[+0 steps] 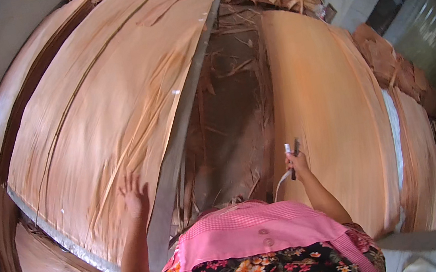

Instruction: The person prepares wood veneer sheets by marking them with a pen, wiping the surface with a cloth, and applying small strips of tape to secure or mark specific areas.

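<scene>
On my left, a broad sheet of pale wood veneer (68,155) tops the stack, marked by a long dark split (71,105) that slants from near me up and away to the right. Farther right on that sheet, loose veneer strips (139,127) lie just ahead of my left fingertips, reaching to their left as well; their long axis slants the same way, nearer end to the left. My left hand (134,196) is the closer one, palm down, fingers spread wide and empty; whether they press on the sheet I cannot tell. Next come a grey edge band (182,110) and the dark gap (232,113) between stacks. Beyond it, my right hand (297,164), well apart from the strips, has its fingers closed around a slim dark tool (293,174) and a white-ended stick (287,148), over the orange-tinted veneer stack (326,95).
</scene>
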`<state>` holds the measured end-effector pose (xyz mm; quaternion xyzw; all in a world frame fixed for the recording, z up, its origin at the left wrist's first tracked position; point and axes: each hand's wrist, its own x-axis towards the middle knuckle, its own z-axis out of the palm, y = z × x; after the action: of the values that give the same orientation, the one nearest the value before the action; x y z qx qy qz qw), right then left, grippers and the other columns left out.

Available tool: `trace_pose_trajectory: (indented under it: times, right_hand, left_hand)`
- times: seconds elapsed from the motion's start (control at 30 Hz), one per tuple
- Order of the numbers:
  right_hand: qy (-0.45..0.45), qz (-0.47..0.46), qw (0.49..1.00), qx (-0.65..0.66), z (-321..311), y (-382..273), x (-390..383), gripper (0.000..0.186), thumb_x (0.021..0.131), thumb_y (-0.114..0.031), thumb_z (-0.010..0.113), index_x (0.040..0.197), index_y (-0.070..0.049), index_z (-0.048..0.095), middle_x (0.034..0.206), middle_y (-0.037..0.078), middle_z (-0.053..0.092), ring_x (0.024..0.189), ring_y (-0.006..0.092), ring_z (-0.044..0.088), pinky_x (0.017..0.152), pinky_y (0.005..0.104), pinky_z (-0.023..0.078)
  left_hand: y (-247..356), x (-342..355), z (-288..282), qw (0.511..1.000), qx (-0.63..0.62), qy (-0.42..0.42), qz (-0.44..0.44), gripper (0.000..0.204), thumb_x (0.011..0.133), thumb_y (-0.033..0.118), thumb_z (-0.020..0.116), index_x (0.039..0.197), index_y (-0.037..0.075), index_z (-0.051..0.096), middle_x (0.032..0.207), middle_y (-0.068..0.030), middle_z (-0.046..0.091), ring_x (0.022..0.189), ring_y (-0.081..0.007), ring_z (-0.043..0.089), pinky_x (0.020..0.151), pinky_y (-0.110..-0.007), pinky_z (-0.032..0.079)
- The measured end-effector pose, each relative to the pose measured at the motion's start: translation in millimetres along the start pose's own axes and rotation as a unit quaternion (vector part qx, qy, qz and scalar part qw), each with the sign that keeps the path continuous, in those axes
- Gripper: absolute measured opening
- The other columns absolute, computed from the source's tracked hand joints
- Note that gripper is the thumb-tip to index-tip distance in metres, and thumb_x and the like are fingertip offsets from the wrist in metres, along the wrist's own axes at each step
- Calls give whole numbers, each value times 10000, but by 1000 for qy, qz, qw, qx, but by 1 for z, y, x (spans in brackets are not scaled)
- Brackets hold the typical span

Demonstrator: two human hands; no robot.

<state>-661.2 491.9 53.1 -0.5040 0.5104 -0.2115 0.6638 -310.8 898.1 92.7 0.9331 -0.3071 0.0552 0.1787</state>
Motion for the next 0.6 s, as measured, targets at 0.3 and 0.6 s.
trace_pose_trajectory:
  times: [0.3,0.6]
  right_hand:
    - [-135,-117,976,-123,106,-162,247,191,828,-200,542,696,-64,521,508,-6,462,368,82,391,349,244,356]
    - [-91,-158,947,-263,191,-309,458,261,701,-222,684,750,-18,529,575,37,505,416,129,449,378,282,382]
  left_hand:
    - [100,204,53,998,26,-45,-46,462,807,330,545,1209,122,451,1368,-81,297,1309,-294,149,1014,-578,69]
    - [115,336,160,970,47,-29,-235,578,821,429,475,1307,147,337,1407,-57,234,1319,-273,132,1020,-570,56]
